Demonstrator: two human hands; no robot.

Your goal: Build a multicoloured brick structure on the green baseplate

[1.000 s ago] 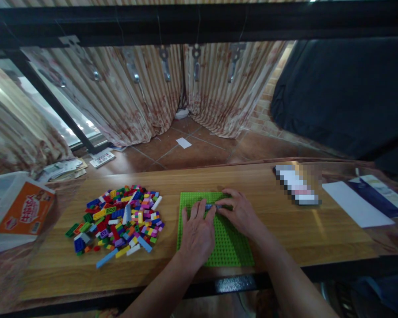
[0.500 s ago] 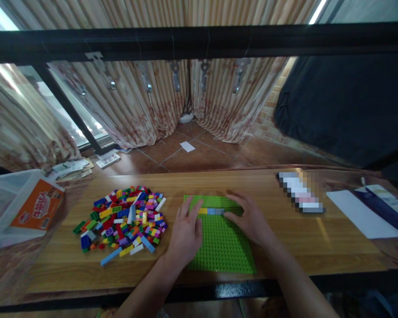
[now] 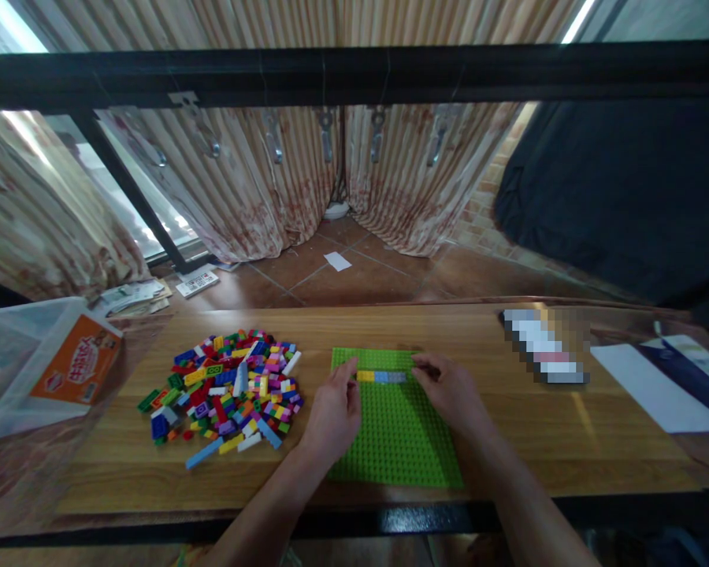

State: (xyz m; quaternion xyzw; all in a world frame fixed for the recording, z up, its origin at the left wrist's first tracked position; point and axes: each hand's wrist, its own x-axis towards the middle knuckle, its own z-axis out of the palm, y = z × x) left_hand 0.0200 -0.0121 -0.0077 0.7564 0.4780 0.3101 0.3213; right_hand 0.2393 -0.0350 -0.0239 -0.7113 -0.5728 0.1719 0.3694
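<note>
A green studded baseplate (image 3: pixel 395 441) lies on the wooden table. Across its upper part runs a short row of building bricks, with yellow bricks (image 3: pixel 365 376) at the left and blue-grey bricks (image 3: pixel 390 377) at the right. My left hand (image 3: pixel 332 413) rests over the plate's left edge, fingertips at the yellow end of the row and slightly apart from the thumb. Beyond the other end, my right hand (image 3: pixel 451 394) has thumb and fingers drawn together above the plate. Whether anything is between them is hidden.
A heap of mixed coloured bricks (image 3: pixel 230 394) lies left of the plate. Further left stands a clear plastic box (image 3: pixel 12 386) with an orange label. A blurred-out flat object (image 3: pixel 543 346) and white paper (image 3: pixel 655 390) lie at the right. Curtains hang beyond the table.
My right thumb has left the blue-grey end of the row, and that hand's fingers have drawn together. My left fingers are less spread. The view has shifted slightly.
</note>
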